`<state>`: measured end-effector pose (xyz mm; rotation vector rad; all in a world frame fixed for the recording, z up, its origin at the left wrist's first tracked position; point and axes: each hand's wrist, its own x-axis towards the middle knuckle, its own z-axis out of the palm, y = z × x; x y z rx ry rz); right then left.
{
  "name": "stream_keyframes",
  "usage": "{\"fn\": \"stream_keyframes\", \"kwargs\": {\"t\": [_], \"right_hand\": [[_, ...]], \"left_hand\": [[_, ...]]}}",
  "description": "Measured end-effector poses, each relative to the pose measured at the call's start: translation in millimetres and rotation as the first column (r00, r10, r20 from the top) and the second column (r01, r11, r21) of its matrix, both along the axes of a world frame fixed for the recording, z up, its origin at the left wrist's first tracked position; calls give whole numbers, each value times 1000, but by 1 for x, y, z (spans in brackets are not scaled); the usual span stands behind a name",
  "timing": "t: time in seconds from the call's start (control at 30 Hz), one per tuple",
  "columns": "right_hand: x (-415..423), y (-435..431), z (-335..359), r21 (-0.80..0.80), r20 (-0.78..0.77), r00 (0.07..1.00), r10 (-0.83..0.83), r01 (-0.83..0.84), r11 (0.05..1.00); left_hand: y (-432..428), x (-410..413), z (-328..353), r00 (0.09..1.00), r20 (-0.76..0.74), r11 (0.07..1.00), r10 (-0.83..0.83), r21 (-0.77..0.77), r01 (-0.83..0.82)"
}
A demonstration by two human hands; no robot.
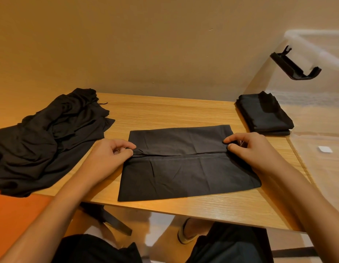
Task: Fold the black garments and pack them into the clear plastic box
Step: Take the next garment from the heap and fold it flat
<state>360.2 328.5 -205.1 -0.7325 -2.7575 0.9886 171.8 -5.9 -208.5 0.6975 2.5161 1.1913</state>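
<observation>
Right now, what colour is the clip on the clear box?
The clip is black; head view.

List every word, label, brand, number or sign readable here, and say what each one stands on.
No readable text anywhere in this view.
The small white patch on or inside the clear plastic box: looks blank, too small to make out any print.
The half-folded garment, crumpled pile and folded stack: plain black, no tag or print showing.
</observation>
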Motion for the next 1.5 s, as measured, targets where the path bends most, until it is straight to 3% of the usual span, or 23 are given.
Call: {"fn": "stream_keyframes", "kwargs": {"t": [0.17, 0.3, 0.37, 0.43, 0.57, 0.7, 1.0, 1.5], "right_hand": [[-3, 1, 4, 102, -22, 999, 30, -28, 994], [-14, 0, 18, 316, -16, 998, -54, 56, 947], [-22, -9, 29, 324, -107, 992, -71, 103, 940], [-34, -25, 35, 298, -165, 986, 34, 17, 954], [-68, -63, 20, 403, -21, 950, 313, -279, 872], [-84, -80, -14, 388, 172, 901, 398, -434, 813], [-80, -62, -29, 407, 250, 875, 414, -483, 775], [-41, 8, -27, 390, 280, 927, 251, -349, 852]], "left_hand": [[3, 6, 11, 992, -120, 998, -41, 40, 46], [18, 10, 18, 951, -307, 997, 42, 79, -18], [31, 11, 20, 909, -416, 998, 35, 61, -10], [48, 12, 22, 886, -462, 999, -28, 15, 39], [82, 17, 13, 893, -373, 946, -252, -288, 147], [98, 22, -10, 904, -220, 802, -366, -567, 186], [80, 20, -29, 897, -296, 784, -329, -614, 85], [45, 8, -26, 944, -256, 789, -208, -614, 8]]}}
